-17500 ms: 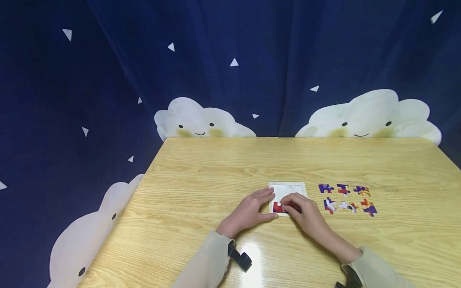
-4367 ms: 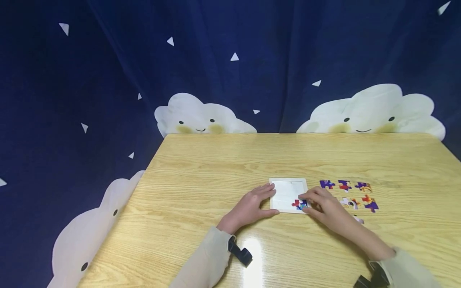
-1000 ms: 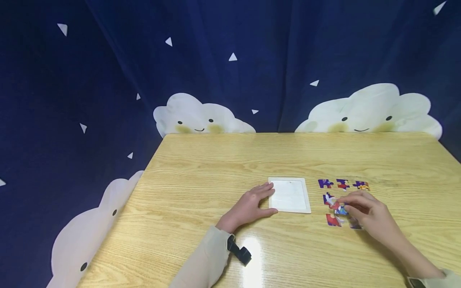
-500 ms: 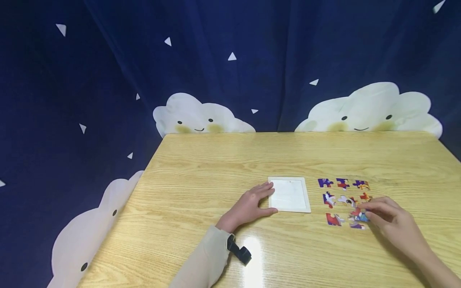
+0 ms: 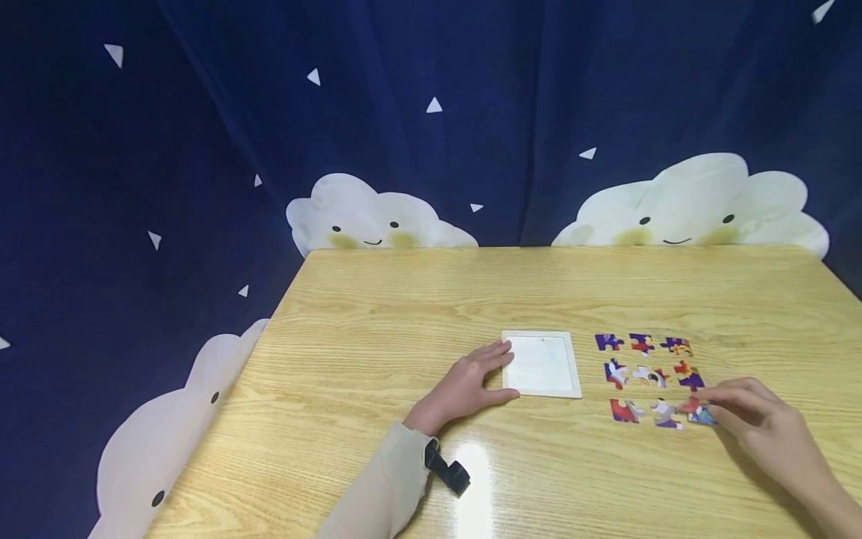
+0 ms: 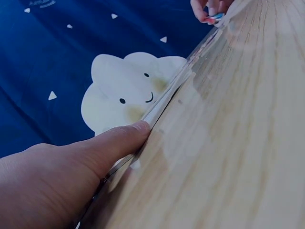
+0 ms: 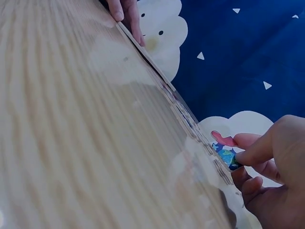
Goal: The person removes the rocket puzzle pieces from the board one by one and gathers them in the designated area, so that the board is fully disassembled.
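Observation:
A white square puzzle tray [image 5: 542, 365] lies on the table in the head view, with no pieces in it. Along its left side rests my left hand [image 5: 465, 385], fingers extended and thumb apart on the near corner. To the right, my right hand [image 5: 774, 430] pinches a red and blue jigsaw piece [image 5: 702, 412] between thumb and fingers. In the right wrist view this jigsaw piece [image 7: 226, 155] is tilted up off the table. Beside it lie a grey and white piece [image 5: 665, 414] and a red piece [image 5: 623, 411].
Behind these lie more jigsaw pieces in two loose rows, including a white and orange piece [image 5: 650, 376] and a purple piece [image 5: 609, 342]. The wooden table [image 5: 377, 314] extends around everything. A dark blue curtain [image 5: 404, 97] with clouds hangs at the back and left.
The tray held a few pieces 4.4 s ago and is bare now. Over the last second my right hand has carried the red and blue piece rightward. My left hand has stayed put.

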`<action>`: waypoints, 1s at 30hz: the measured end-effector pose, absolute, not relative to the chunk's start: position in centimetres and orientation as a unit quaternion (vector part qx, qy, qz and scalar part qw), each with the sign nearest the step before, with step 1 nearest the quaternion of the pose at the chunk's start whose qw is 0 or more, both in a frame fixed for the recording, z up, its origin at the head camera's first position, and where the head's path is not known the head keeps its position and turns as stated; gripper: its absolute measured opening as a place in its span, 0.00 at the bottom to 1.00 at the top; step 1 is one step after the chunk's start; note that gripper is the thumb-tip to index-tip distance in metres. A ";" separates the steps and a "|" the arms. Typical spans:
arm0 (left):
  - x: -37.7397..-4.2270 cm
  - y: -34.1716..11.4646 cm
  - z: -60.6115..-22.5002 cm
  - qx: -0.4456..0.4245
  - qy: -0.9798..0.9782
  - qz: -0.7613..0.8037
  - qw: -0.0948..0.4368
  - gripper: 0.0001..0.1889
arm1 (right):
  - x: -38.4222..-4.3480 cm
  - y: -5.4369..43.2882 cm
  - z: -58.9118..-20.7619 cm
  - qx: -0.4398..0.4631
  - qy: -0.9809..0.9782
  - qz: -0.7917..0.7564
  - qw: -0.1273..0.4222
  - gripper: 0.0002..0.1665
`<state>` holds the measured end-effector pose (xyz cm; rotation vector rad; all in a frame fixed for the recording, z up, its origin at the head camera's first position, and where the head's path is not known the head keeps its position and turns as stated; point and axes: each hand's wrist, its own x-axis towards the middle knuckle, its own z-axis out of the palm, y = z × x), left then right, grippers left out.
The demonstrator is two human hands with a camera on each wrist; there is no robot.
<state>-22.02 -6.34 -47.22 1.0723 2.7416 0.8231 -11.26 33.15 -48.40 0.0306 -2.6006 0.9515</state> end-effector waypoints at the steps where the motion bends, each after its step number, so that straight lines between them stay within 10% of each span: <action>1: -22.0 -6.3 -47.2 0.351 0.896 0.270 0.042 0.35 | -11.2 33.3 -48.4 0.009 -0.924 0.335 0.183 0.09; 30: -22.1 -6.3 -47.4 0.350 0.896 0.270 0.040 0.35 | -11.0 34.3 -48.7 0.056 -0.919 0.350 0.172 0.13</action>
